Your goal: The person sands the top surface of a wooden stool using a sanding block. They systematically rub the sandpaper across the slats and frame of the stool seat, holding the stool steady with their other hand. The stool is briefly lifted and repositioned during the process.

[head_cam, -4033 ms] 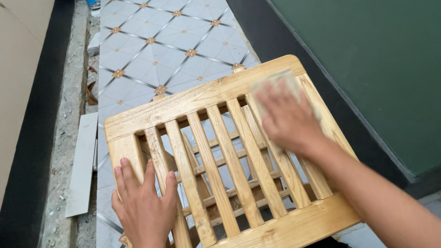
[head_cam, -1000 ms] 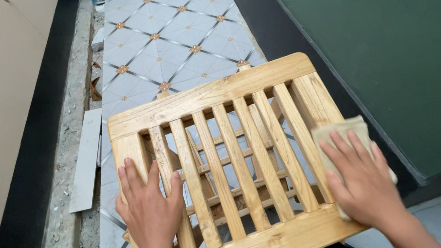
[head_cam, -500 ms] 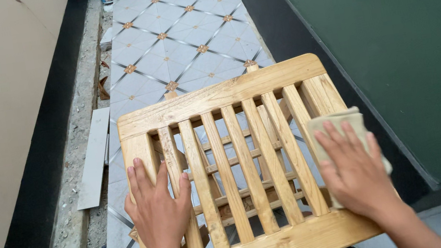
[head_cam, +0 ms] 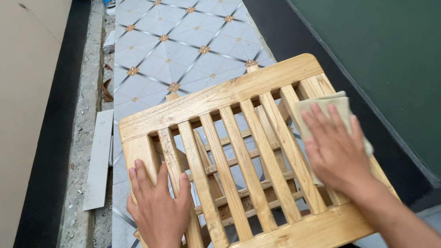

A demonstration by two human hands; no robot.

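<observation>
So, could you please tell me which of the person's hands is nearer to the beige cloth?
Right. The right hand lies flat on the beige cloth, pressing it onto the slatted wooden rack; the left hand rests on the rack's opposite side, several slats away.

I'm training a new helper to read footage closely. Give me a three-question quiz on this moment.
1. True or false: the right hand presses a beige cloth on the slatted wooden top.
2. Where does the left hand rest?
A. On the slats, flat
B. On the green wall
C. On the floor tiles
3. Fill in: a loose grey ___ lies by the left wall.

Key
1. True
2. A
3. plank
</observation>
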